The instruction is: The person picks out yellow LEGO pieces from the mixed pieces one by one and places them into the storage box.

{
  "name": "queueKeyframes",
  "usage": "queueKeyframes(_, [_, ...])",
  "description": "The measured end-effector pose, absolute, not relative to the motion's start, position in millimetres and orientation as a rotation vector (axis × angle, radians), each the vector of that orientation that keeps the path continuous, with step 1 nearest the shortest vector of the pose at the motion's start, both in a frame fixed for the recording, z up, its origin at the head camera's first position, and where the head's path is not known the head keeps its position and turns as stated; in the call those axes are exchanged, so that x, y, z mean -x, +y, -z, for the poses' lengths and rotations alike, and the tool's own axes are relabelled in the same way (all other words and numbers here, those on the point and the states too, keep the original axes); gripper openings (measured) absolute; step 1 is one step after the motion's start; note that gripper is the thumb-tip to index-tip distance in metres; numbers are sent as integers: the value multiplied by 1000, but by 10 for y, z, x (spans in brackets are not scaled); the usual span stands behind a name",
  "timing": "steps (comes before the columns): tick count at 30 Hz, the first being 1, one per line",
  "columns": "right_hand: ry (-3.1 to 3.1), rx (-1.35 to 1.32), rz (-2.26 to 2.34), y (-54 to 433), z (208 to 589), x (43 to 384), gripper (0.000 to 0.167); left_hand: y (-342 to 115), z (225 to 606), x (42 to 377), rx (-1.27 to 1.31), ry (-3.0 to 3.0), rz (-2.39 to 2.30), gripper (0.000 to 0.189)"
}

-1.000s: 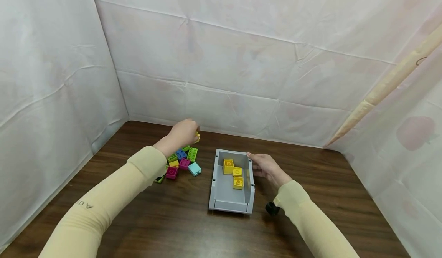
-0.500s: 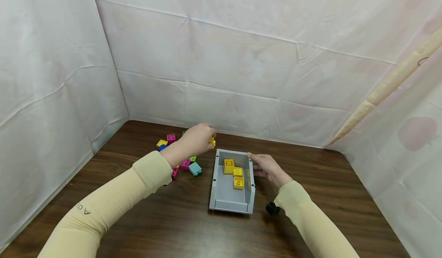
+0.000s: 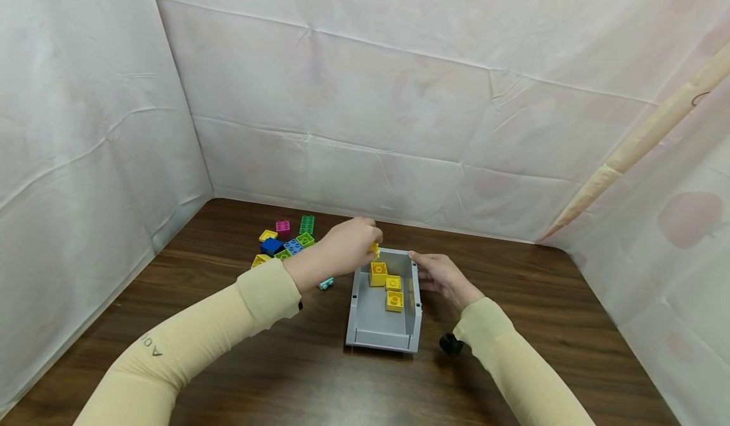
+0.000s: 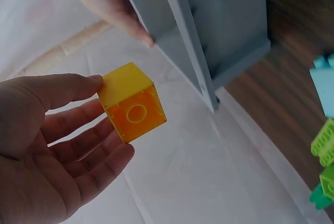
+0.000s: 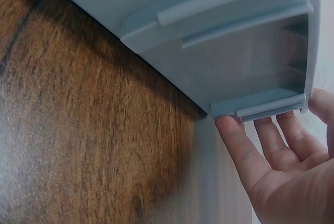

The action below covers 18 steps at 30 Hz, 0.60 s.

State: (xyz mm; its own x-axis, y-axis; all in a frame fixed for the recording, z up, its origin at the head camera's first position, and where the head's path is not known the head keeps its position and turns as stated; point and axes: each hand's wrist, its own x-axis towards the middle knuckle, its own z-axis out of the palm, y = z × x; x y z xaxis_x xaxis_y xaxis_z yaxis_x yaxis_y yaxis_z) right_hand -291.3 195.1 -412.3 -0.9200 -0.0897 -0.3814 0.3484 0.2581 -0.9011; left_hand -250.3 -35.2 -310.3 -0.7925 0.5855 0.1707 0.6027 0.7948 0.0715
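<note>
A yellow toy building brick [image 4: 125, 85] is pinched between the thumb and fingers of my left hand [image 3: 350, 245], its hollow underside showing in the left wrist view. That hand is over the far left corner of the grey plastic bin [image 3: 381, 338]. Inside the bin sit yellow bricks [image 3: 394, 301], three in all, grouped toward the far and right side. My right hand [image 3: 441, 277] grips the bin's far right part, the thumb on the top rim. In the right wrist view its fingers [image 5: 245, 148] are against the bin's outer wall.
Left of the bin lies a loose pile of bricks: a dark blue brick [image 3: 271, 246], a magenta brick [image 3: 282, 226], a green brick [image 3: 307, 224], yellow, lime and others. My left forearm partly hides them. A white sheet [image 3: 353, 128] hangs behind the brown wooden table [image 3: 274, 375].
My left hand has carried the yellow brick rightward from above the pile to the bin's far left corner. The right hand and bin have stayed in place.
</note>
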Motion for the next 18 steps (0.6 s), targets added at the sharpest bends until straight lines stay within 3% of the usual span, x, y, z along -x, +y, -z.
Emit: queueKeyframes(18, [2167,-210,1724,1936,4132,2924,51,-108,3441,2392,1104,-2898,173,20])
